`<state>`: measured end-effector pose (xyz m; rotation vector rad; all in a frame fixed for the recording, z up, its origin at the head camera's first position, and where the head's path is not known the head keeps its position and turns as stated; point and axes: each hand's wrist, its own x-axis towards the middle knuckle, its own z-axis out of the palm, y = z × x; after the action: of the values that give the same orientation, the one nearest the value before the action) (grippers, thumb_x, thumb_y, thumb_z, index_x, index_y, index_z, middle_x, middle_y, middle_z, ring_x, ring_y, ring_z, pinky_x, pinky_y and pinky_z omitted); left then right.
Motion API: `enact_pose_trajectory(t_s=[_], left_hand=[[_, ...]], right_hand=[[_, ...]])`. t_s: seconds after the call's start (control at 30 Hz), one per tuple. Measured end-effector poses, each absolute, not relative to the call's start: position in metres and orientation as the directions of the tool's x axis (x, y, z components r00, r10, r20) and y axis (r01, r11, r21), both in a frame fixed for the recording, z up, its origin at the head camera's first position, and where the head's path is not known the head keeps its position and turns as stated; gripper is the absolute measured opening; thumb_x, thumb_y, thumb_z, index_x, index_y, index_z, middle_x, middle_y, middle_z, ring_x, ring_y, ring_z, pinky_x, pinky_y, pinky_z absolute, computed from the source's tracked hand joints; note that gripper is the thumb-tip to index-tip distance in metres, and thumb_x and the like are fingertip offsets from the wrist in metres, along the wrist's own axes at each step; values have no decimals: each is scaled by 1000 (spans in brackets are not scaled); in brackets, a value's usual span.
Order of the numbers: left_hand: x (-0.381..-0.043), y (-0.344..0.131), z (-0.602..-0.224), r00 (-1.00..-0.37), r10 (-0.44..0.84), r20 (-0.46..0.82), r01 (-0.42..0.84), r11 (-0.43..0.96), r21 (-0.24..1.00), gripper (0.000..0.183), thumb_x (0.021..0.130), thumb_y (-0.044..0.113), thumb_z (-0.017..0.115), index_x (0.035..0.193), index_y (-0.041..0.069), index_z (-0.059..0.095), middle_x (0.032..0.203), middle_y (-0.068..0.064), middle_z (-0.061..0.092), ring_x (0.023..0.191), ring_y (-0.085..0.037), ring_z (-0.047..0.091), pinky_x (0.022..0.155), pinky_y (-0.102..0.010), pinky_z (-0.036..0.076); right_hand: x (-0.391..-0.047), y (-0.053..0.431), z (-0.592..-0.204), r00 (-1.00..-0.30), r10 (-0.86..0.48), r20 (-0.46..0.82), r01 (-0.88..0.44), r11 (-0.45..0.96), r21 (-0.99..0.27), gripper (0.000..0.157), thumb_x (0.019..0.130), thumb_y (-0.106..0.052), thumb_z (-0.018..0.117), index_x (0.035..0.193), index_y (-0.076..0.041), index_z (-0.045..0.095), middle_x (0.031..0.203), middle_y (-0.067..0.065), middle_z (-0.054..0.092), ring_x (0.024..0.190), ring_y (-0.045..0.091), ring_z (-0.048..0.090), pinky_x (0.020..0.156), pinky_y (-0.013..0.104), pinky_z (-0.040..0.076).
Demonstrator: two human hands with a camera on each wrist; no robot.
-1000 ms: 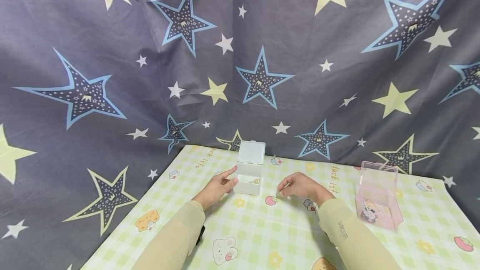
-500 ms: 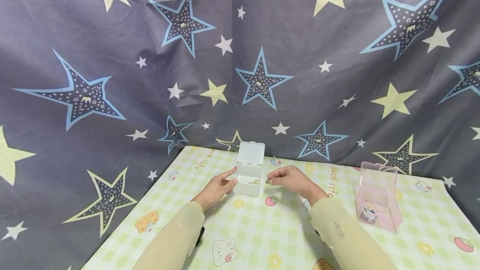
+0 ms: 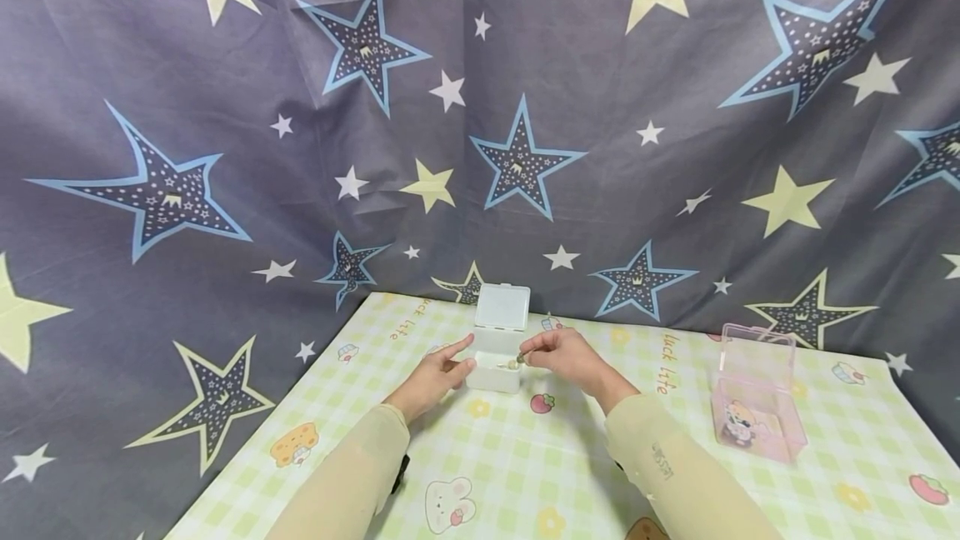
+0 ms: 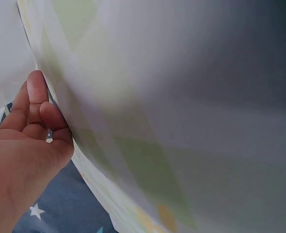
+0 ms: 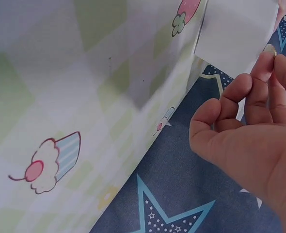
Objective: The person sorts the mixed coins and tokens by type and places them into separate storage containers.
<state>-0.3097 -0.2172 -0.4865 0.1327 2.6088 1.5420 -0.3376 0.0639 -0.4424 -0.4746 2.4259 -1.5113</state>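
Note:
A small white box [image 3: 493,380] stands on the table with its hinged lid [image 3: 502,305] raised. My left hand [image 3: 431,377] rests against the box's left side, fingers mostly extended; the left wrist view has them beside the white wall. At the box's right edge, my right hand [image 3: 566,355] pinches a small, pale metallic-looking piece [image 5: 270,48] between thumb and forefinger, mostly covered by the fingertips. Inside the box lies a small gold-coloured item [image 3: 513,364], too small to identify.
A transparent pink box [image 3: 783,436] with an open lid and cartoon figures on it stands at the right. The green checked tablecloth [image 3: 592,482] has printed pictures. Behind the table hangs a dark star-patterned curtain [image 3: 247,65].
My right hand has moved left and slightly up from the tablecloth to the white box's right edge, carrying the small piece. The left hand has stayed at the box.

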Motion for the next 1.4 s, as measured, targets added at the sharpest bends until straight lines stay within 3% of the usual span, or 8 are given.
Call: enact_pose_trajectory(t_s=[0.47,0.67,0.87,1.03,1.17,1.4], left_hand=[[-312,-217,-487,-988,146,-45,31,480,877,60,109,37,64,165,27,45,111,-11,77,91,-22,68,78,-32,47],[-314,-214,-488,-986,160,-39,43,477,878,60,109,37,63,165,26,45,109,-12,77,91,-22,67,76,-32,46],[-317,-211,-487,-985,163,-52,34,485,874,60,109,39,63,165,30,45,99,-11,75,91,-21,67,76,-32,46],[-316,-208,-485,-985,159,-68,20,498,867,60,109,40,62,165,30,44,106,-10,76,95,-22,69,77,-31,47],[-315,-208,-484,-985,155,-73,16,507,862,59,109,41,62,165,32,44,110,-10,76,97,-22,70,78,-32,48],[-313,-213,-480,-987,153,-52,38,533,846,61,110,40,61,166,29,41,122,-11,77,99,-23,73,87,-38,53]], right_hand=[[-338,64,-446,-918,-396,-22,-164,427,-889,23,100,-15,73,120,-4,79,103,3,81,99,10,70,99,38,57],[-337,68,-446,-939,-343,-3,-148,414,-898,30,101,-12,72,130,-5,75,112,7,80,103,12,70,100,38,56],[-332,79,-447,-951,-309,0,-139,426,-894,30,101,-16,72,130,-7,75,119,8,78,112,19,70,106,44,54],[-326,92,-447,-955,-298,-16,-121,436,-892,29,101,-18,73,128,-9,76,121,8,78,112,18,70,108,45,52],[-312,113,-445,-934,-357,5,-201,514,-834,31,102,-20,72,130,-7,75,120,9,79,110,16,70,103,42,55],[-264,180,-427,-851,-514,105,-464,644,-609,34,99,-23,75,126,-3,76,116,8,79,105,24,71,95,42,58]])
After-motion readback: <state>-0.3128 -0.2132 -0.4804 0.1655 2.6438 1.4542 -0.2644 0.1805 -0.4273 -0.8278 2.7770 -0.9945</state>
